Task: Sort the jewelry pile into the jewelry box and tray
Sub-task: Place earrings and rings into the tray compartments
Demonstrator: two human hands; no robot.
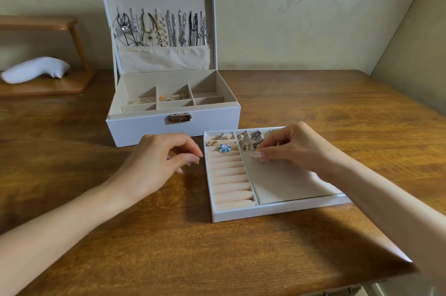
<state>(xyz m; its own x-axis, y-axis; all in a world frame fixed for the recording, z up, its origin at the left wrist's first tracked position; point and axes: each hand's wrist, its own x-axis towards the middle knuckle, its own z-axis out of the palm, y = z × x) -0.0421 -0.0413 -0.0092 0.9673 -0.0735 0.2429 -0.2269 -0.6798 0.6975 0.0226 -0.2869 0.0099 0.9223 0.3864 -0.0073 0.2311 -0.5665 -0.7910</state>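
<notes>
Right hand [293, 145], its grip pinching a tiny silver stud earring [252, 155] over the white compartmented tray [265, 212] at centre-right, could fumble it onto the brown wooden table [217, 259], while the left hand [159, 160] hovers loosely curled, holding nothing.

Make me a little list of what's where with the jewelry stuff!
box: white jewelry box, lid open, necklaces hanging inside lid
tray: white ring-and-earring tray on wooden table, in front of box
rings: blue flower ring in beige ring rolls
right hand: fingertips pinching a small stud at perforated earring panel
left hand: loosely curled, empty, left of tray
</notes>
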